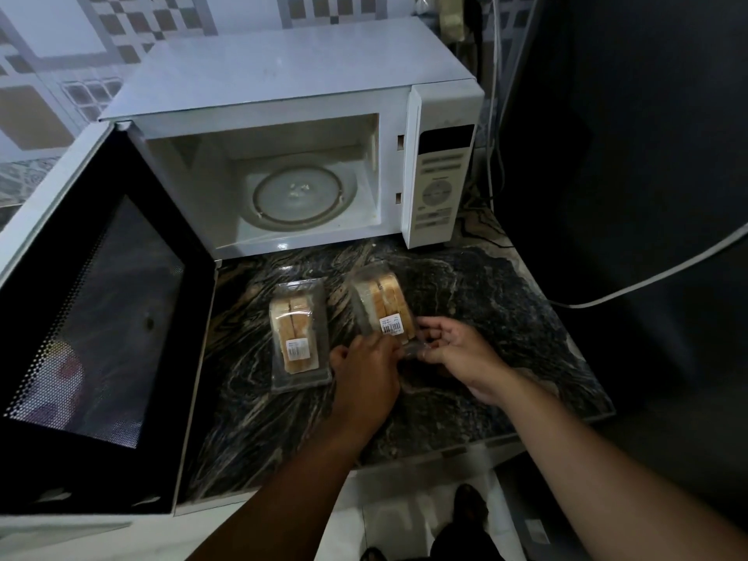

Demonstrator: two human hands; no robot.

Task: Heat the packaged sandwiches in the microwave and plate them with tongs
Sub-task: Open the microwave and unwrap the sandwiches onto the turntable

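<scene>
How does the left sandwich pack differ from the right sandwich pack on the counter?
The left sandwich pack lies flat on the counter, untouched; the right sandwich pack is gripped at its near end by the left hand and the right hand. The left pack lies nearly straight towards the microwave; the right pack is angled. Both are clear plastic packs holding white-bread sandwiches, each with a white barcode label.

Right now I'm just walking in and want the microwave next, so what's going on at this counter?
A person is working on packaged sandwiches in front of the microwave, whose door hangs wide open with only the glass turntable inside. Both hands, left hand and right hand, grip the near end of the right sandwich pack, apparently opening it. The left sandwich pack lies untouched beside it on the dark marble counter. Nothing is heating yet; no plate or tongs are in view.
</scene>
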